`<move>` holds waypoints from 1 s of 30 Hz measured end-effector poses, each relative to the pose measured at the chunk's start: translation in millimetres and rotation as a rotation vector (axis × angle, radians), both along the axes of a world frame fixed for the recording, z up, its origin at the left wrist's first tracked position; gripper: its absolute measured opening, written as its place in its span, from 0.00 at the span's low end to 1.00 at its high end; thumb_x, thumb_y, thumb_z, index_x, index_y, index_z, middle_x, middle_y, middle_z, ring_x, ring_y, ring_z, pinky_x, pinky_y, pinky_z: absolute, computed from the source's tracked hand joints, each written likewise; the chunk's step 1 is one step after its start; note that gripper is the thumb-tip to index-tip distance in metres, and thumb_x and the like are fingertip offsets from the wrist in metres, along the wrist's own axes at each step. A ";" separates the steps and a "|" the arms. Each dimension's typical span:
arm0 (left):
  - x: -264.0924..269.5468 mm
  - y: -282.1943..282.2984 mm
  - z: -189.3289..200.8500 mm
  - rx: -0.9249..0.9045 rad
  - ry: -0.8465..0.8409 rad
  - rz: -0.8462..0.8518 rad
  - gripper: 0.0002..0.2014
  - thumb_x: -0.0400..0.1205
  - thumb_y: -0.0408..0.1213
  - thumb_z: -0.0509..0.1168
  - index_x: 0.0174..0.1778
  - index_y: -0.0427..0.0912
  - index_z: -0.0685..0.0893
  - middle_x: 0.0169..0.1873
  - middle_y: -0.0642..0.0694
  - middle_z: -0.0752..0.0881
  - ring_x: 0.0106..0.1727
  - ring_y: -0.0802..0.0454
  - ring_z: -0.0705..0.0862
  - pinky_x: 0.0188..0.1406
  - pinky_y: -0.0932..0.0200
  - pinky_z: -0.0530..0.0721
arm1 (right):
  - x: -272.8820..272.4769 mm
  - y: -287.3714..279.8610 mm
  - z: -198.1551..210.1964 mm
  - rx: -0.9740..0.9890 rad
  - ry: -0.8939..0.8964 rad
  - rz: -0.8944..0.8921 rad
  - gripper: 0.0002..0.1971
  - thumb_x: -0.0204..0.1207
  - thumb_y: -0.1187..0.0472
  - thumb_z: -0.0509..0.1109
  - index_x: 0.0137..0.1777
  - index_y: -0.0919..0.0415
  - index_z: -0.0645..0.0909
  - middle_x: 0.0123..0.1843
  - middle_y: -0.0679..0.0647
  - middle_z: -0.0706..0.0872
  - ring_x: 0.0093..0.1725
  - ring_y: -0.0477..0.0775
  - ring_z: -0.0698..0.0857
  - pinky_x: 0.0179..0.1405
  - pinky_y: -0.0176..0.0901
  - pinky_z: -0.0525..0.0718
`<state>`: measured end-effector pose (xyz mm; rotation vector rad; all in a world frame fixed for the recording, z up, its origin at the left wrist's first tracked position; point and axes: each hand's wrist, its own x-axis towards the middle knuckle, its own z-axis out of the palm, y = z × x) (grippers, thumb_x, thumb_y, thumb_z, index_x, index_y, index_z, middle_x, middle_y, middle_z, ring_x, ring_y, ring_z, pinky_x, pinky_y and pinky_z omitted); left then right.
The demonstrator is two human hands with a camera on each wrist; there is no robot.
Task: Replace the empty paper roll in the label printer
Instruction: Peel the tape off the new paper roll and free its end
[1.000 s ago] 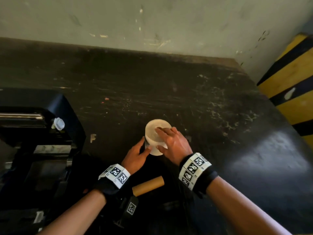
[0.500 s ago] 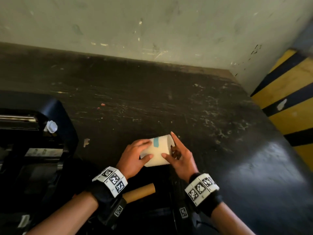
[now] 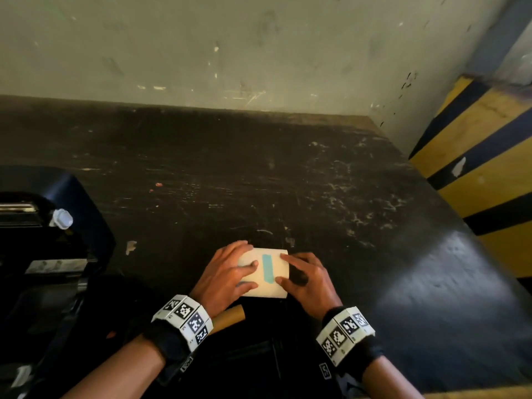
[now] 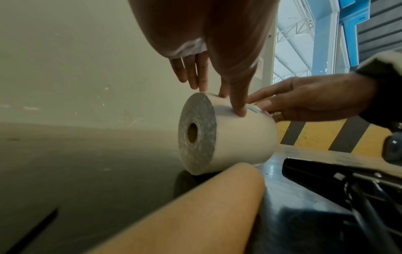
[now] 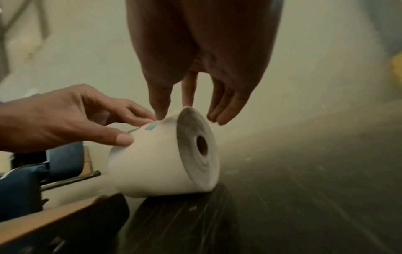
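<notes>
A white paper roll (image 3: 273, 286) lies on its side on the dark table (image 3: 288, 182), with a teal tape strip (image 3: 267, 269) facing up. My left hand (image 3: 227, 272) holds its left part, fingers over the top and thumb against the near side. My right hand (image 3: 305, 279) pinches the right end beside the tape with index finger and thumb. The left wrist view shows the roll (image 4: 239, 137) end-on, as does the right wrist view (image 5: 156, 163). The empty brown cardboard core (image 3: 229, 318) lies just under my left wrist. The black label printer (image 3: 43, 240) stands open at the left.
A pale wall (image 3: 259, 53) runs along the table's far edge. A yellow and black striped post (image 3: 483, 168) stands off the right edge. A black cabled device (image 4: 348, 180) lies near the table's front edge, between my wrists.
The roll stood on its end a second ago; it now lies on its side, turned so the teal tape faces up. Both hands shifted with it, slightly nearer to me.
</notes>
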<state>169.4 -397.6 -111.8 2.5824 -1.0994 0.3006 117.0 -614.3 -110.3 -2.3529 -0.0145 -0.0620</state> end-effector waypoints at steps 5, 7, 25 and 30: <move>-9.0 2.6 -1.8 0.069 0.008 -0.017 0.19 0.69 0.51 0.66 0.50 0.44 0.89 0.57 0.41 0.88 0.62 0.46 0.84 0.65 0.58 0.66 | 7.7 15.7 2.2 -0.159 -0.128 0.074 0.19 0.74 0.51 0.72 0.65 0.50 0.82 0.68 0.51 0.76 0.66 0.49 0.72 0.65 0.43 0.76; -12.2 2.6 -2.5 0.080 0.001 -0.016 0.20 0.71 0.52 0.62 0.50 0.44 0.89 0.57 0.41 0.88 0.61 0.47 0.85 0.64 0.58 0.70 | 7.6 19.3 -1.6 -0.157 -0.146 0.047 0.18 0.74 0.52 0.73 0.64 0.50 0.83 0.68 0.50 0.77 0.66 0.50 0.72 0.65 0.42 0.75; 12.7 -1.4 -2.0 -0.092 0.197 0.043 0.23 0.75 0.46 0.71 0.65 0.43 0.80 0.73 0.46 0.73 0.77 0.54 0.67 0.75 0.59 0.58 | -21.2 10.9 14.6 0.213 -0.099 -0.034 0.04 0.75 0.62 0.72 0.42 0.52 0.85 0.68 0.43 0.74 0.68 0.37 0.68 0.70 0.33 0.63; 21.5 0.1 -4.8 -0.154 0.269 0.035 0.23 0.73 0.43 0.73 0.64 0.40 0.81 0.71 0.44 0.76 0.74 0.58 0.68 0.75 0.59 0.63 | -53.6 -16.8 -15.8 -0.033 0.284 -0.025 0.11 0.76 0.60 0.71 0.35 0.43 0.80 0.77 0.54 0.70 0.78 0.53 0.63 0.77 0.56 0.60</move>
